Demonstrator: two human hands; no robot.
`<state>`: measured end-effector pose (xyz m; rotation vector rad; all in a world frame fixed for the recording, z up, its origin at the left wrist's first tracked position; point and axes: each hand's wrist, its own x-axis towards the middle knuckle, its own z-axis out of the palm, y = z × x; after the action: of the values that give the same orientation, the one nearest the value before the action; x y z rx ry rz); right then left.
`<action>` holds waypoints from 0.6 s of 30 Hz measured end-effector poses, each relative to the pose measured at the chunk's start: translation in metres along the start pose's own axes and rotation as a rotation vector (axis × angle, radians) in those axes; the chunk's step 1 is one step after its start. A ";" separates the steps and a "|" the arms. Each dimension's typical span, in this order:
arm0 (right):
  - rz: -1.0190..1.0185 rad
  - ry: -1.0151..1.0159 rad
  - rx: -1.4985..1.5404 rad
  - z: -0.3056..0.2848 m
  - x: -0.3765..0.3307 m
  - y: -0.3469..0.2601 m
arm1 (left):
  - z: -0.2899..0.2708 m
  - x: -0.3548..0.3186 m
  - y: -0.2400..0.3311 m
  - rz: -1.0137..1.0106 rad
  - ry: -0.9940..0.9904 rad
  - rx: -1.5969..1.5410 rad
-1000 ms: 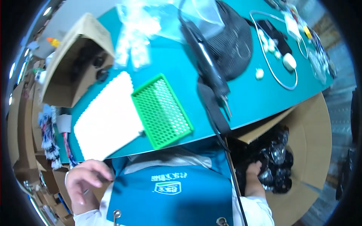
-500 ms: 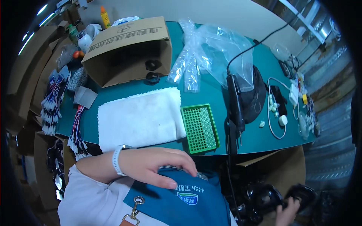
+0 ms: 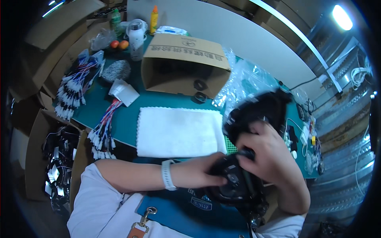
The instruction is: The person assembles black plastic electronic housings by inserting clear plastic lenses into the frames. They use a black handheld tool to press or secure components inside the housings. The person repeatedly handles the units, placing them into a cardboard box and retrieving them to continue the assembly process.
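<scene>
In front of my body, over the table's near edge, I hold black rounded plastic parts, blurred by motion. My left hand (image 3: pixel 204 171) is closed on the edge of the lower black part (image 3: pixel 232 180), thumb across its face. My right hand (image 3: pixel 264 148) grips between that part and an upper black part (image 3: pixel 258 109); whether the two are joined I cannot tell. Just beyond my left hand lies a folded white cloth (image 3: pixel 180 133). Mostly hidden behind my hands is a green perforated tray (image 3: pixel 230 146).
An open cardboard box (image 3: pixel 186 49) lies on its side at the back, small black pieces at its mouth. Bundled wires (image 3: pixel 105 129) hang over the left edge. Clear plastic bags (image 3: pixel 252 75) lie back right. A carton of black parts (image 3: pixel 59 158) stands lower left.
My right hand has come up from the carton at lower right with the black parts. My left hand has moved right and taken hold of the lower one. The view has shifted.
</scene>
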<state>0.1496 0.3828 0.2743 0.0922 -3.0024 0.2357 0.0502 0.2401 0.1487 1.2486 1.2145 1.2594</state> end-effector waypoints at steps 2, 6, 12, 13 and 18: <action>-0.049 -0.131 0.233 0.002 0.037 0.004 | -0.016 -0.026 -0.005 -0.061 0.201 -0.036; -0.038 -0.011 0.361 0.025 0.073 0.014 | -0.052 -0.083 -0.014 -0.240 0.512 -0.238; 0.462 -0.304 0.795 0.070 0.077 0.013 | -0.077 -0.119 -0.005 -0.340 0.879 -0.529; 0.505 -0.346 0.731 0.076 0.078 0.007 | -0.078 -0.116 -0.004 -0.340 0.904 -0.499; 0.152 -0.297 0.232 0.092 0.067 0.008 | -0.082 -0.111 -0.017 -0.370 0.727 -0.475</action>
<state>0.0712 0.3728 0.1914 -0.0875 -3.2651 0.6398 -0.0290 0.1281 0.1268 0.1898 1.4351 1.6421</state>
